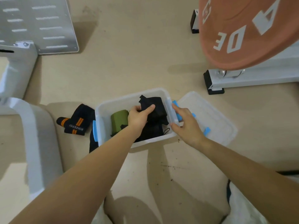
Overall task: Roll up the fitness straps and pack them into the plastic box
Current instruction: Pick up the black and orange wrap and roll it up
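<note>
Left hand (139,118) pinches black strap bundle (153,109) inside plastic box (127,97), frame centre; right hand (186,125), fingers loosely straight, rests on right rim, probably steadying it; orange-striped strap (76,122) lies left.

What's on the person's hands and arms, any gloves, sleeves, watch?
Nothing worn: the left hand and right hand show no gloves, rings or watch. The left forearm and right forearm are uncovered to the frame edge; no sleeve in view.
</note>
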Available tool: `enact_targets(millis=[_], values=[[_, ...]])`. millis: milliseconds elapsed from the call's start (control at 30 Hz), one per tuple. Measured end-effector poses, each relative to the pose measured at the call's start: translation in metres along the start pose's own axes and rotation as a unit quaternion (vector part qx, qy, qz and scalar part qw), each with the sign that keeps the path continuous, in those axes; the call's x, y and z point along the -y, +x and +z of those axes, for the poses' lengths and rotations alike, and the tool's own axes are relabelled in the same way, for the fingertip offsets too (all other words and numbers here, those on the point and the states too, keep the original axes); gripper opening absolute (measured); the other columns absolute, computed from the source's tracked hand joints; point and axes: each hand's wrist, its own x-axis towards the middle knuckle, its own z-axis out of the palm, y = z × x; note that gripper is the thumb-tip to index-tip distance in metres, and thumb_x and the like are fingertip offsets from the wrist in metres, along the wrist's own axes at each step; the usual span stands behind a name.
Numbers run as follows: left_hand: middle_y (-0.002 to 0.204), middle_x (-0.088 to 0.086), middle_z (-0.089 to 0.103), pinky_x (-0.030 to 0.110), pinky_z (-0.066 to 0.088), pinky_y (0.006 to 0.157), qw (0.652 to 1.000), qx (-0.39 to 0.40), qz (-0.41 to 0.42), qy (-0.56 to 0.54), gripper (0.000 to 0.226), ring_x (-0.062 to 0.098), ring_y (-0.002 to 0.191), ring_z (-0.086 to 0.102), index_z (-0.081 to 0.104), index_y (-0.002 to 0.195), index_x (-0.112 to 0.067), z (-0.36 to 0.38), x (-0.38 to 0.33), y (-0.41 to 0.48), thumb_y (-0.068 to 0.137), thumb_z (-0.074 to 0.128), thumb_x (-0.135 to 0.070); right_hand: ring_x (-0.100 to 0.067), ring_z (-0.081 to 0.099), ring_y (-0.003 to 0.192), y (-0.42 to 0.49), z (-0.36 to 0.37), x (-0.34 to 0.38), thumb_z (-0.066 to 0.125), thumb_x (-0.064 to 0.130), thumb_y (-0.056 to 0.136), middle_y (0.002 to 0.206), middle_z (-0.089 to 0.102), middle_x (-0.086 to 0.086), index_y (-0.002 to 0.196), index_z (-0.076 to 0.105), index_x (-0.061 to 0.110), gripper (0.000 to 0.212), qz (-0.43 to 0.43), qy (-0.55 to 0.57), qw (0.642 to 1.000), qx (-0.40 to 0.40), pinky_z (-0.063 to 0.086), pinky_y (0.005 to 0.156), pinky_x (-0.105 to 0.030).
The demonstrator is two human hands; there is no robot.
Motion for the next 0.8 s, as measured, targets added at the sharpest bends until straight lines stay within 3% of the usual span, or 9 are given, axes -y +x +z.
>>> enact_targets(millis=[67,133,233,333,433,500,600,700,800], values=[[0.105,0.002,0.072,0.046,0.058,0.092,0.994,-0.023,0.010,0.108,0.056,0.025,0.099,0.070,0.063,0.102,-0.018,-0.004,-0.003,-0.002,0.071,0.081,-0.061,0.013,0.049,0.102,-0.001,0.000,0.000,0.063,0.015,0.098,0.123,0.042,0.011,0.156,0.030,0.033,0.070,0.000,0.001,1.000,0.001,0.050,0.081,-0.014],[0.111,0.000,0.067,0.043,0.056,0.091,0.978,-0.073,0.042,0.192,0.061,0.023,0.101,0.066,0.060,0.112,-0.020,-0.008,-0.002,-0.009,0.075,0.077,-0.065,0.005,0.052,0.101,-0.002,0.001,0.001,0.062,0.015,0.098,0.122,0.042,0.011,0.157,0.028,0.034,0.070,0.004,0.005,1.000,0.002,0.050,0.078,-0.012],[0.117,-0.001,0.050,0.035,0.050,0.079,0.934,-0.160,0.179,0.266,0.054,0.019,0.103,0.056,0.052,0.120,-0.021,-0.009,0.002,-0.021,0.082,0.079,-0.049,-0.005,0.053,0.100,-0.003,0.002,0.002,0.061,0.016,0.099,0.122,0.042,0.011,0.157,0.027,0.035,0.070,0.009,0.011,1.000,0.002,0.050,0.077,-0.011],[0.119,0.003,0.045,0.036,0.052,0.081,0.874,-0.148,0.312,0.342,0.043,0.021,0.107,0.050,0.056,0.126,-0.025,-0.010,0.004,-0.024,0.088,0.077,-0.026,0.003,0.052,0.100,-0.003,0.002,0.002,0.061,0.016,0.099,0.123,0.041,0.011,0.157,0.026,0.035,0.070,0.007,0.010,1.000,0.006,0.049,0.078,-0.010],[0.133,0.009,0.046,0.042,0.056,0.087,0.823,-0.082,0.394,0.400,0.039,0.028,0.117,0.049,0.063,0.132,-0.025,-0.012,0.010,-0.019,0.094,0.067,-0.014,-0.011,0.054,0.099,-0.002,0.003,0.000,0.061,0.017,0.099,0.123,0.042,0.009,0.158,0.025,0.035,0.071,0.007,0.010,1.000,0.005,0.054,0.084,-0.022],[0.146,0.007,0.042,0.040,0.051,0.099,0.830,-0.015,0.375,0.414,0.042,0.029,0.128,0.045,0.060,0.141,-0.027,-0.013,0.017,-0.015,0.099,0.062,-0.025,-0.015,0.054,0.100,-0.002,0.003,0.000,0.061,0.017,0.099,0.122,0.042,0.009,0.158,0.025,0.035,0.071,0.005,0.008,1.000,0.005,0.055,0.086,-0.025],[0.152,0.003,0.041,0.041,0.042,0.112,0.869,0.033,0.301,0.391,0.052,0.027,0.135,0.045,0.053,0.147,-0.028,-0.019,0.018,-0.006,0.097,0.066,-0.037,-0.008,0.052,0.097,-0.002,0.003,-0.002,0.060,0.017,0.100,0.123,0.041,0.010,0.158,0.025,0.035,0.070,0.002,0.009,1.000,0.008,0.052,0.084,-0.018],[0.150,-0.004,0.045,0.040,0.049,0.103,0.869,0.036,0.267,0.414,0.054,0.023,0.131,0.052,0.053,0.145,-0.034,-0.032,0.013,0.001,0.094,0.070,-0.038,0.005,0.050,0.099,0.000,0.002,-0.002,0.059,0.016,0.100,0.123,0.042,0.009,0.158,0.024,0.034,0.070,0.001,0.001,1.000,0.008,0.044,0.077,-0.003],[0.150,-0.007,0.045,0.047,0.053,0.096,0.857,0.034,0.251,0.449,0.052,0.022,0.132,0.049,0.048,0.142,-0.044,-0.038,0.013,0.000,0.094,0.067,-0.045,0.018,0.046,0.096,0.000,0.002,-0.002,0.061,0.017,0.099,0.123,0.043,0.007,0.158,0.025,0.033,0.071,-0.009,-0.012,1.000,0.013,0.040,0.077,0.000]])
